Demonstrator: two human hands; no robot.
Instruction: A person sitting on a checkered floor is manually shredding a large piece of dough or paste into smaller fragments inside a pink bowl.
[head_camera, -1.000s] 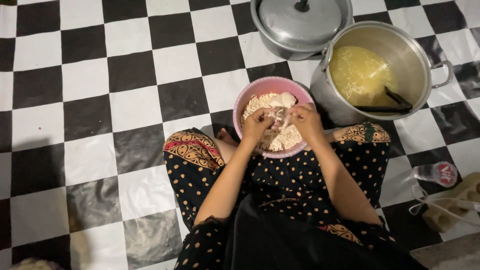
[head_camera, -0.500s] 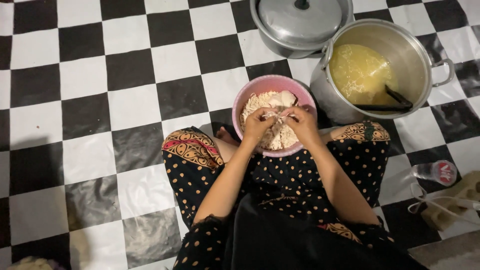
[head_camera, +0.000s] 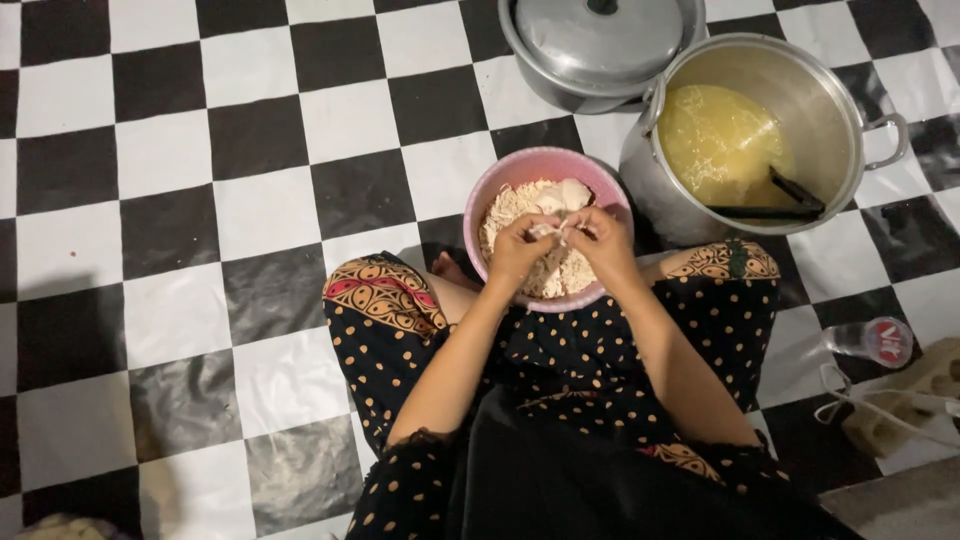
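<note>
Seated posture on a black-and-white chequered floor covering; legs crossed under a dark dotted garment with patterned hems.

A pink bowl is set on the floor directly ahead of the knees, close enough that both forearms reach it without leaning. It is filled with pale, shredded pieces, and one larger whole pale lump is seen at the far rim.

Both hands are brought together above the middle of the bowl. The left hand and the right hand are each closed by the fingertips on one small pale piece held between them, apparently so that whatever is pulled off drops straight into the bowl. Whether the piece is being torn or peeled cannot be told; it is too small in this view.

A large metal pot stands just beside the bowl, to the right and beyond it, nearly touching. It holds yellow liquid, and a dark utensil is left resting inside against the near wall. A second pot with its lid on is placed behind, touching or nearly touching the open one.

At the right edge, a clear plastic bottle lies on its side, near a pale sandal.
</note>
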